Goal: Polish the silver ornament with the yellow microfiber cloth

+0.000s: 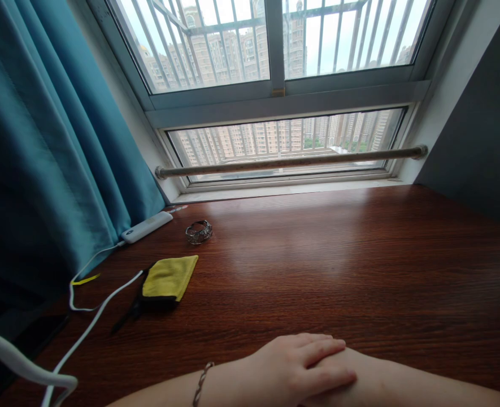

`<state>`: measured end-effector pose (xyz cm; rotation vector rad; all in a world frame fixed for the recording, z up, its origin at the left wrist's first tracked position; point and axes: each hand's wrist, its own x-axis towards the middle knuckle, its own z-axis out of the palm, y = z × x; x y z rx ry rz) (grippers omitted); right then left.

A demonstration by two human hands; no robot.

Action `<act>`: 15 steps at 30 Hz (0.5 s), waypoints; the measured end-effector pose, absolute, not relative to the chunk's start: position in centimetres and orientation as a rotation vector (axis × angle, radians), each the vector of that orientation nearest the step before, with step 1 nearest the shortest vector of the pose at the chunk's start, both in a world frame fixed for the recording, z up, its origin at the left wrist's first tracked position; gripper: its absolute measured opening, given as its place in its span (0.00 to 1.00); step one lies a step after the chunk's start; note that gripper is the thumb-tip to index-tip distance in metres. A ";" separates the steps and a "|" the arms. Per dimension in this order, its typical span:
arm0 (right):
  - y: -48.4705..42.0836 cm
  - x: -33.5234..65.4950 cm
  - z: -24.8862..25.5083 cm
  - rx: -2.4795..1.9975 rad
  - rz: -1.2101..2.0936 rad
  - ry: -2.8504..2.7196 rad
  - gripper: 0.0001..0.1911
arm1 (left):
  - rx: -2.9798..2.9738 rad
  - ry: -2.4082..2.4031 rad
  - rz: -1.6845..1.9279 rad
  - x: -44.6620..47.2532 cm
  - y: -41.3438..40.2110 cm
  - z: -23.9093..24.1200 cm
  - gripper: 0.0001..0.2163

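Observation:
At the bottom of the head view, my left hand [290, 364] lies across the back of my right hand or wrist, its fingers stretched out and holding no object. A twisted bracelet [201, 384] circles my left wrist. My right hand [332, 400] is mostly hidden beneath the left one, so its fingers do not show. Both rest at the near side of a reddish-brown wooden desk [317, 271]. Up and to the left lies a folded yellow cloth [169, 277] with a black edge. Beyond it sits a silvery, openwork ring-shaped item [199, 232].
A white power strip [147, 227] lies by the blue curtain [72, 141]. White cables [101, 314] run along the desk's left side, near a thin yellow strip [85, 280]. A metal rail [292, 163] crosses in front of the barred window at the back.

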<state>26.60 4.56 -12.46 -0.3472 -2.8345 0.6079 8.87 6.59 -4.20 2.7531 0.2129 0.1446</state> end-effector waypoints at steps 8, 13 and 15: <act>4.6 27.0 -12.5 -0.381 0.631 -2.821 0.14 | 2.749 0.213 0.147 8.8 6.5 -4.3 0.19; 4.5 26.6 -11.4 -0.379 0.676 -2.803 0.15 | 2.740 0.216 0.144 8.8 6.5 -4.3 0.19; 4.6 26.4 -11.4 -0.360 0.686 -2.808 0.15 | 2.735 0.213 0.145 8.8 6.5 -4.3 0.19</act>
